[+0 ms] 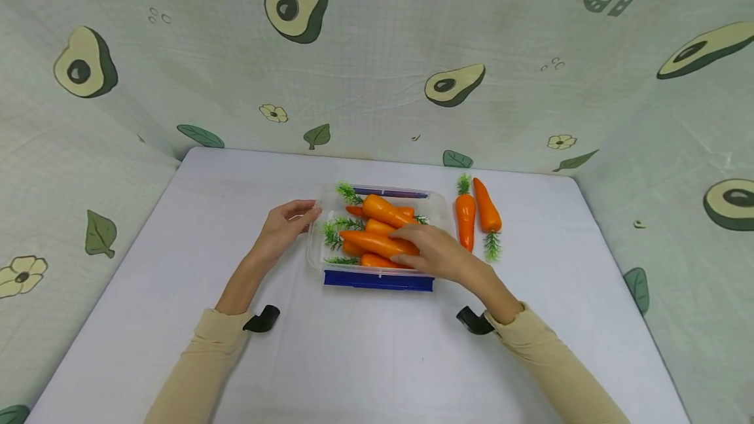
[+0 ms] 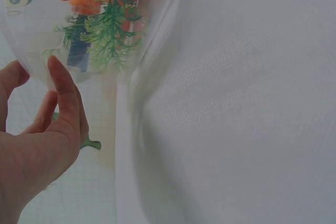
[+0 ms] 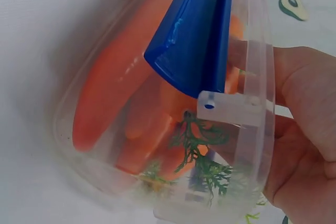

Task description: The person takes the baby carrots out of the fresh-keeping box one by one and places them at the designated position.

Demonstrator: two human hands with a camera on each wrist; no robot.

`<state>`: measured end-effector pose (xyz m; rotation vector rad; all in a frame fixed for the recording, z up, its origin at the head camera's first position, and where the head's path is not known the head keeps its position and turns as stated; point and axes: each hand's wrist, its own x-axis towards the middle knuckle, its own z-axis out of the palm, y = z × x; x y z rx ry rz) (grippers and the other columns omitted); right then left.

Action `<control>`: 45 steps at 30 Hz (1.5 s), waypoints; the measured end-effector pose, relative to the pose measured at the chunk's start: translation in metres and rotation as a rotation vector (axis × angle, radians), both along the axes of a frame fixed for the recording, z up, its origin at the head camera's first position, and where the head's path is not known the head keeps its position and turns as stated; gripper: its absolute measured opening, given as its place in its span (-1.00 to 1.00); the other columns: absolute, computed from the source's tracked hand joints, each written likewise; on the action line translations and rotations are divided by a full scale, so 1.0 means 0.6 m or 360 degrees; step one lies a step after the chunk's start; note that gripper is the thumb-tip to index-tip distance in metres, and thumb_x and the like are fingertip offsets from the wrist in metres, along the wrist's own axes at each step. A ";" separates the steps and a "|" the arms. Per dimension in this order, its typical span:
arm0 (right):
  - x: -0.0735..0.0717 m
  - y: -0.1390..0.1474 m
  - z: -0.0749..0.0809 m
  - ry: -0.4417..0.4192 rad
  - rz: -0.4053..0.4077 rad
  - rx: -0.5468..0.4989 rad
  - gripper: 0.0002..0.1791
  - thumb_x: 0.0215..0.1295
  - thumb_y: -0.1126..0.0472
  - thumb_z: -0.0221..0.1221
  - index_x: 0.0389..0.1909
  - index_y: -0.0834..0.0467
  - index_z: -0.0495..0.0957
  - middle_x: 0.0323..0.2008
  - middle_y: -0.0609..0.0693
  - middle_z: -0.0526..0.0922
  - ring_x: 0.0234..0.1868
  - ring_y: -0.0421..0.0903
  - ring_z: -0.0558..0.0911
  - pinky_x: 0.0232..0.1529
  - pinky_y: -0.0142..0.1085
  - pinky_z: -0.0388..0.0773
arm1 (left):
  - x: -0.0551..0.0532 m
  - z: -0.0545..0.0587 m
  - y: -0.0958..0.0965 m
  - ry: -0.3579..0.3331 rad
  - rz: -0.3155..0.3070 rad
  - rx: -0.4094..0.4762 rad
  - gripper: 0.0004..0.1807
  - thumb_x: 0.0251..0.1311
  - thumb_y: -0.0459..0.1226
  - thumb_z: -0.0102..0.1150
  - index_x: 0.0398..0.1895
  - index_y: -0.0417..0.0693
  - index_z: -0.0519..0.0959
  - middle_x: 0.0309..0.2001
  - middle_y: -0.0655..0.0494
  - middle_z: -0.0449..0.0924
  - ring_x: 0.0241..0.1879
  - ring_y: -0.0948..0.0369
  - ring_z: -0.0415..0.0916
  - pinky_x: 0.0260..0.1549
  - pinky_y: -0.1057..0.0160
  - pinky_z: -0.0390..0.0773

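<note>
Currently, right hand [image 1: 434,250]: angled inward, thumb and fingers clamped round a carrot [image 1: 374,243] at its thick end.
Left hand [image 1: 279,231]: fingers bent, apart from thumb, at the clear box [image 1: 315,257]'s left rim.
Held carrot: inside the box, atop others.
Loose carrots [image 1: 465,218]: two, right of the box.

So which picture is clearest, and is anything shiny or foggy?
Head view: clearest overall, with the loose carrots shining a little; left wrist view: soft-looking, with greyish shadow on the white cloth; right wrist view: packed carrots look foggy through the clear box, and the blue latch has pale glints.
</note>
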<state>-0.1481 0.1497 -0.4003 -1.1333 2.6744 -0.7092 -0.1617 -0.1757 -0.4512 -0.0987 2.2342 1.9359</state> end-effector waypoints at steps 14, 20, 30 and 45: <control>0.000 0.027 0.030 0.0151 -0.0086 -0.0146 -0.49 0.32 0.11 0.41 0.18 0.31 0.63 0.01 0.15 0.74 -0.14 -0.01 0.67 -0.01 -0.13 0.68 | -0.001 0.002 0.001 -0.0009 0.0015 -0.0013 -0.41 0.40 -0.06 0.30 0.34 -0.23 0.51 0.19 -0.18 0.56 0.14 -0.03 0.52 -0.02 0.37 0.60; -0.001 0.040 0.044 0.0069 -0.0207 -0.0332 -0.47 0.29 0.16 0.43 0.21 0.32 0.61 0.04 0.15 0.73 -0.05 0.03 0.72 -0.04 -0.09 0.71 | -0.001 0.001 0.001 -0.0020 0.0012 -0.0008 -0.40 0.40 -0.06 0.30 0.35 -0.23 0.50 0.20 -0.17 0.55 0.16 -0.04 0.51 -0.03 0.40 0.59; -0.004 0.071 0.058 0.0024 -0.0401 -0.0582 -0.51 0.28 0.24 0.43 0.18 0.34 0.62 0.06 0.22 0.71 -0.06 0.09 0.74 -0.09 -0.12 0.71 | 0.001 0.002 0.001 -0.0010 0.0005 -0.0022 -0.40 0.42 -0.06 0.27 0.37 -0.21 0.49 0.20 -0.13 0.58 0.17 -0.04 0.51 -0.02 0.40 0.59; -0.005 0.144 0.064 0.0098 -0.0835 -0.0694 -0.54 0.35 0.15 0.39 0.18 0.30 0.64 0.04 0.26 0.71 -0.02 0.18 0.73 -0.16 -0.61 0.57 | 0.003 0.004 0.001 -0.0002 0.0010 -0.0015 -0.41 0.42 -0.06 0.28 0.36 -0.22 0.50 0.19 -0.14 0.58 0.14 0.00 0.54 0.01 0.35 0.60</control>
